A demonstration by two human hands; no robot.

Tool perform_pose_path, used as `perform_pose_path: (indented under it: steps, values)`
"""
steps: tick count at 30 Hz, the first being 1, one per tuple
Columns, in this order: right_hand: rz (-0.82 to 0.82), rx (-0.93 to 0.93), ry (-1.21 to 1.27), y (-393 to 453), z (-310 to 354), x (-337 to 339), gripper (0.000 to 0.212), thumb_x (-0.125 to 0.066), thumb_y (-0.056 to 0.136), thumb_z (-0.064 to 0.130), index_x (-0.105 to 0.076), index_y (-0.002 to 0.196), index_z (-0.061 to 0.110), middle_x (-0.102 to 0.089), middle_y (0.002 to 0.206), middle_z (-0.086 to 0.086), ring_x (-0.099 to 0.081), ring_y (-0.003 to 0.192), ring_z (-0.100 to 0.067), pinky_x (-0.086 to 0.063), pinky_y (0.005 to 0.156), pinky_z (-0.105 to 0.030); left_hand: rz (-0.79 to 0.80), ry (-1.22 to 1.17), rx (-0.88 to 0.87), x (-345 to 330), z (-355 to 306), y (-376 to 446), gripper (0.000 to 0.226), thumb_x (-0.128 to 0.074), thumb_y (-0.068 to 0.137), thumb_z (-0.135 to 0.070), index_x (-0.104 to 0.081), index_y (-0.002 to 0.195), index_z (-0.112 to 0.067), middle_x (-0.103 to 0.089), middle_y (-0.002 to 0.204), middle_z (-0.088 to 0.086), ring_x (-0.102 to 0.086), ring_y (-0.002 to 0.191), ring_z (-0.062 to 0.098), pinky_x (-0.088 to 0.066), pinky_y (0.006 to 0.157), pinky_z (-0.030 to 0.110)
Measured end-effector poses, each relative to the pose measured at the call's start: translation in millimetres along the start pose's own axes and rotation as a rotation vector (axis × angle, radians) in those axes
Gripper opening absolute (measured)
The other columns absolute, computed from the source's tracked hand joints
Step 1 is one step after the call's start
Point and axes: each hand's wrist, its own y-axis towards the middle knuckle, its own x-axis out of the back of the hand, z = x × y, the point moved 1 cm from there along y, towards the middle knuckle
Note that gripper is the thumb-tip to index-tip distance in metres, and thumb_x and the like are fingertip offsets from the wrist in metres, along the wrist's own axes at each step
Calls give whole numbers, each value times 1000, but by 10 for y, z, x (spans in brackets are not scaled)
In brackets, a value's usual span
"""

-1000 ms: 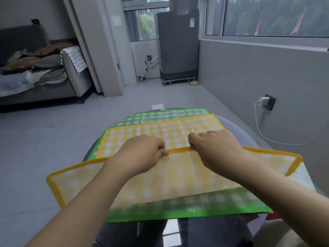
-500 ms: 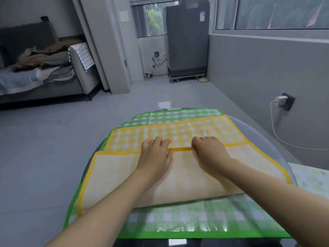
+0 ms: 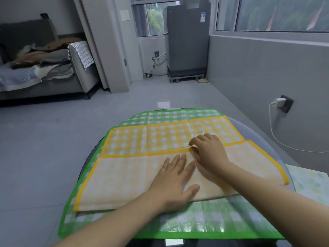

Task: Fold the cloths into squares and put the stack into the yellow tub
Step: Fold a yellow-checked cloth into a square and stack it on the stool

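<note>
Yellow cloth on one green cloth, two hands pressing.

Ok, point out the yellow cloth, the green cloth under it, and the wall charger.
yellow cloth (image 3: 124,180): head view, on the pale folded-over flap.
green cloth (image 3: 204,221): head view, on the near checked strip below the yellow one.
wall charger (image 3: 279,102): head view, on the white plug body.
</note>
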Motion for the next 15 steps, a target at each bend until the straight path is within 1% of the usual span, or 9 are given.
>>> perform_pose_path:
  steps: [2, 3, 5, 7, 9, 10, 11, 13, 15]
  values:
    - [33, 28, 7, -52, 53, 21, 15, -76, 68, 16, -69, 81, 19, -68, 78, 0, -64, 76, -28, -49, 69, -35, 3, -12, 19, -33, 25, 13, 78, -11, 82, -65, 5, 151, -31, 15, 159, 2, 20, 144, 15, 16, 116, 38]
    - [48, 39, 17, -89, 83, 27, 13, -73, 72, 17, -69, 85, 18, -69, 82, -1, -64, 80, -29, -48, 72, -35, 1, -22, 26, -48, 40, 20, 81, -6, 79, -67, 7, 150, -32, 14, 159, 2, 19, 145, 14, 15, 116, 38]
    - [101, 47, 20, -189, 148, 37, 17, -57, 86, 22, -66, 100, 18, -67, 98, -2, -61, 94, -28, -45, 82, -36, -1, -26, 34, -70, 58, 29, 85, 0, 73, -69, 8, 150, -32, 13, 159, 1, 18, 145, 13, 14, 117, 39]
    - [193, 26, 21, -321, 155, 20, 36, -34, 94, 30, -57, 120, 19, -60, 120, -1, -52, 113, -24, -37, 95, -33, -2, -26, 47, -80, 63, 38, 83, -2, 77, -68, 8, 150, -31, 13, 159, -1, 18, 145, 12, 14, 117, 39]
    - [295, -1, 46, -446, 137, 24, 65, -6, 87, 44, -41, 138, 21, -43, 144, -1, -34, 135, -20, -23, 110, -30, 1, -33, 61, -82, 63, 45, 77, -7, 83, -63, 6, 151, -30, 14, 159, -2, 19, 144, 11, 14, 117, 38]
    - [334, -9, 64, -495, 115, 31, 78, 4, 80, 49, -32, 143, 22, -31, 152, 0, -23, 142, -17, -15, 115, -28, 2, -31, 66, -86, 65, 49, 77, -7, 83, -62, 5, 151, -30, 14, 159, -3, 19, 144, 10, 14, 117, 38]
    - [371, -19, 76, -526, 84, 43, 86, 9, 74, 53, -24, 147, 23, -21, 156, 2, -13, 145, -14, -7, 116, -27, 2, -26, 67, -90, 68, 52, 79, -5, 81, -64, 4, 151, -30, 14, 159, -3, 20, 144, 9, 14, 117, 38]
    - [446, -28, 72, -576, 10, 99, 89, 13, 69, 59, -13, 149, 29, -5, 158, 5, 0, 146, -10, 2, 115, -26, 3, -15, 65, -92, 73, 56, 80, -2, 80, -65, 3, 151, -30, 15, 159, -4, 21, 143, 8, 15, 117, 37]
    - [502, -24, 38, -626, -95, 175, 90, 15, 66, 69, -4, 148, 37, 3, 158, 8, 8, 145, -8, 7, 114, -26, 11, -12, 67, -93, 75, 52, 74, -7, 85, -62, 4, 151, -31, 16, 158, -5, 21, 143, 8, 14, 117, 38]
